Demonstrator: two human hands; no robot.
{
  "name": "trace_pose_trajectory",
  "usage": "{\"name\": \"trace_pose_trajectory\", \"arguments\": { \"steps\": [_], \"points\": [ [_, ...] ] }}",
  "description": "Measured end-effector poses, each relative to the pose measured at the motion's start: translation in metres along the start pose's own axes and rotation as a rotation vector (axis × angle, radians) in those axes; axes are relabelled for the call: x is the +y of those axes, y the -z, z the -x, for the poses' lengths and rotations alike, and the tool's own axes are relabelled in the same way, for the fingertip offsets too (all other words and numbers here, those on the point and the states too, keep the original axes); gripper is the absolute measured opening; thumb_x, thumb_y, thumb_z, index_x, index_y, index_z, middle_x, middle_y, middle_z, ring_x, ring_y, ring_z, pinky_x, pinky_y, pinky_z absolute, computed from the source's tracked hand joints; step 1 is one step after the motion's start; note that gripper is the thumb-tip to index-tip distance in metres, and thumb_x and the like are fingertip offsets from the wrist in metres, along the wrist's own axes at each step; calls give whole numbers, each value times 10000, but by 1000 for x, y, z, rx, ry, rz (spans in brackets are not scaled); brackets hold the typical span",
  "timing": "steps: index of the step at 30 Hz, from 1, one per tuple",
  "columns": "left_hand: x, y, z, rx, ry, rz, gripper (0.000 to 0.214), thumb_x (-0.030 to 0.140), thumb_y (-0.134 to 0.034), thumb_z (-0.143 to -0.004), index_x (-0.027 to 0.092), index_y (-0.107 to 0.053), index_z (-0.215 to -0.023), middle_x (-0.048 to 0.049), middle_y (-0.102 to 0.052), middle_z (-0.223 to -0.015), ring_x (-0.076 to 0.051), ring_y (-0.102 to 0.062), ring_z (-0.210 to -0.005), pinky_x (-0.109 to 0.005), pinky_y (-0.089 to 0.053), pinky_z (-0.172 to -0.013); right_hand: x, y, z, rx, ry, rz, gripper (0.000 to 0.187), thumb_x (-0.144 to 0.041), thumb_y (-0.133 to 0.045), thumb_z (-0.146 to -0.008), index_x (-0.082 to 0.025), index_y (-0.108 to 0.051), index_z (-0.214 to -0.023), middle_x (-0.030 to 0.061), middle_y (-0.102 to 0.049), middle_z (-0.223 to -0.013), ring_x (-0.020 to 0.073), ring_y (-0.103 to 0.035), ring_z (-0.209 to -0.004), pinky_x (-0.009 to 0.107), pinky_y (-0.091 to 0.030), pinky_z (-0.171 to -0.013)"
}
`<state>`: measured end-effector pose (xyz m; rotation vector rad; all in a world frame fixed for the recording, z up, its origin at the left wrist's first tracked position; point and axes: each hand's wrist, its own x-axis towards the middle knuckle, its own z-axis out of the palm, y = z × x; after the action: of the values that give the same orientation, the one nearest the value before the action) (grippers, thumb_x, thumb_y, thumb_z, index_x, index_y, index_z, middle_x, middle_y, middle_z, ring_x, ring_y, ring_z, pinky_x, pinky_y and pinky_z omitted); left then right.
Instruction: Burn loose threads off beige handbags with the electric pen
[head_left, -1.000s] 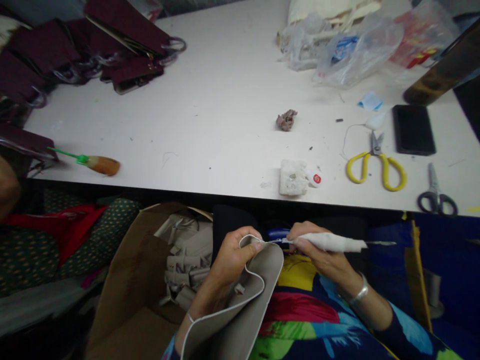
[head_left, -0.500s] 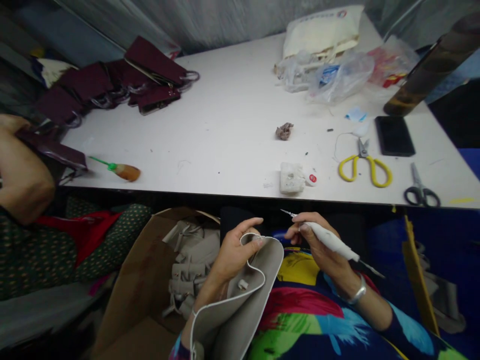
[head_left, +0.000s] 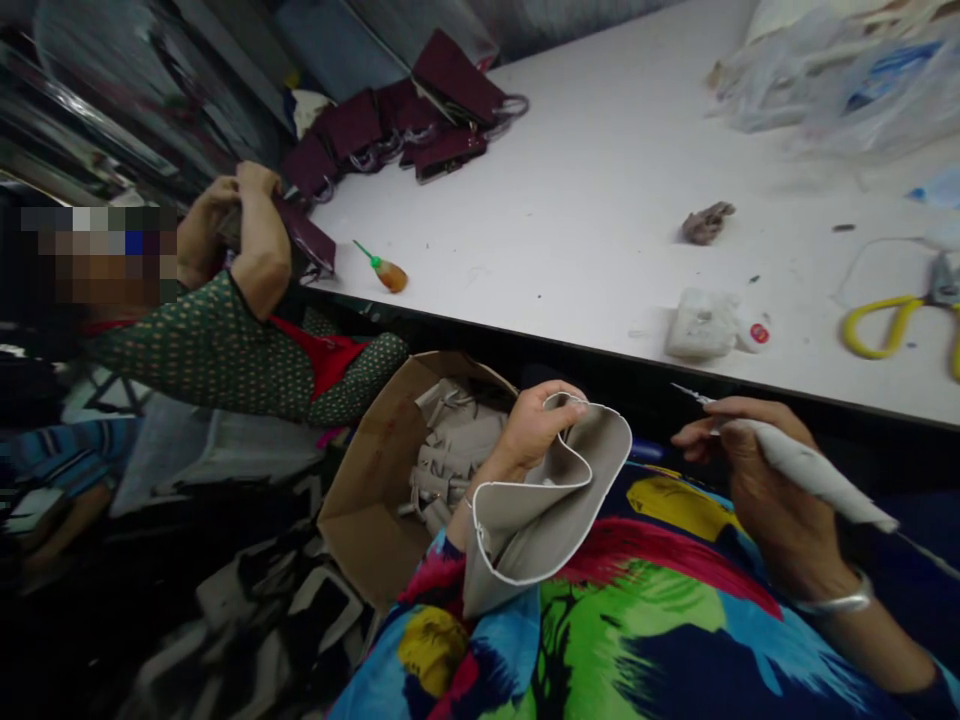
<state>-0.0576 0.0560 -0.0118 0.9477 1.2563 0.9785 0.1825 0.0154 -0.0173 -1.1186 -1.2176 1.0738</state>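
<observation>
My left hand [head_left: 534, 432] pinches the rim of a light grey bag [head_left: 551, 515], which is open at the top and rests against my lap with its wall bent inward. In my right hand [head_left: 780, 480] is a slim tool with a thick white handle [head_left: 814, 468]. Its thin pointed tip faces left toward the bag, apart from it, and a thin rod sticks out of the back end. What exactly the tool is, I cannot make out.
On the white table [head_left: 525, 230] are yellow-handled scissors [head_left: 885, 330], a whitish block [head_left: 703, 322], a crumpled brown lump [head_left: 707, 223], plastic bags [head_left: 810, 90], an amber bottle [head_left: 390, 274] and several maroon bags [head_left: 450, 150]. A cardboard box [head_left: 367, 500] holds grey pieces. A co-worker [head_left: 202, 330] sits left.
My view has swung left, bringing more of the co-worker into sight. The grey bag now leans more toward me, its opening showing wider. Both hands keep their holds.
</observation>
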Motion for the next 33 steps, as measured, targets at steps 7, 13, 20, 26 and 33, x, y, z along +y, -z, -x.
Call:
{"name": "trace_pose_trajectory", "arguments": {
  "steps": [7,13,20,26,33],
  "points": [
    [8,-14,11,-155,-23,-176,256,353,-774,-726,129,-685,-812,-5,-604,-717,-117,-494,-646,-239,-357,-616,3,-13,-11,-141,66,65,232,-458,-685,-1058,-242,-657,-1136,63,-731,-1109,252,-705,-1002,361,-571,-880],
    [15,-11,14,-234,-97,-358,225,259,-734,-775,141,-684,-960,-26,-682,-902,-158,-589,-820,-251,-445,-755,-1,-26,-20,-388,18,52,336,-517,-730,-996,-223,-606,-1103,37,-681,-1031,223,-646,-915,310,-517,-790],
    [16,-7,18,-281,-136,-404,316,188,-729,-753,169,-619,-1049,-13,-663,-972,-160,-597,-857,-245,-444,-764,-1,-35,-16,-414,-16,16,295,-437,-754,-973,-213,-585,-1064,4,-643,-962,174,-577,-789,262,-455,-703],
    [18,-4,18,-339,-146,-320,356,162,-750,-743,174,-615,-1072,-21,-680,-994,-179,-624,-933,-259,-466,-841,-9,-46,-12,-409,62,63,134,-271,-687,-974,-215,-579,-1031,-32,-589,-844,147,-527,-705,235,-396,-634],
    [32,8,15,-552,-183,149,599,512,-858,-770,223,-650,-1252,-83,-669,-1169,-247,-622,-1086,-328,-513,-951,-32,-36,8,-145,341,156,74,-205,-598,-1048,-257,-583,-1098,24,-642,-1006,194,-629,-844,277,-498,-731]
  ]
}}
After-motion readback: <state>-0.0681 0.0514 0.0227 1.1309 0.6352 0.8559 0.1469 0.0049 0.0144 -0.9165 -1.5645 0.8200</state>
